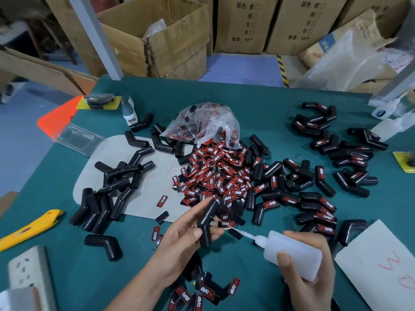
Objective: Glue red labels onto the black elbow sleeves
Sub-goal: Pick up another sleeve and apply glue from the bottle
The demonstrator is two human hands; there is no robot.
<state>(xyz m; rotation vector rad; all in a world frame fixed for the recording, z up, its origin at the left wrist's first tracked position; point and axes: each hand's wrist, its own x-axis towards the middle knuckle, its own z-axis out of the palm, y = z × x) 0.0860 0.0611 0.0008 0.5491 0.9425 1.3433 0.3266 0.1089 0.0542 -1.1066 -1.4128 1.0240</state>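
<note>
My left hand (179,234) grips a bare black elbow sleeve (207,223) above the green table. My right hand (307,272) holds a white glue bottle (292,250), and its thin nozzle tip (233,230) touches the sleeve's side. A heap of red labels (215,176) spills from a clear plastic bag (202,122) in the middle of the table. Several unlabelled sleeves (112,187) lie in a pile at the left. Labelled sleeves (314,203) are scattered to the right and far right.
A yellow utility knife (29,227) lies at the left edge, a power strip (29,272) at the bottom left. White card (381,265) sits at the right, more labelled sleeves (202,292) near me. Cardboard boxes (170,41) stand beyond the table (258,102).
</note>
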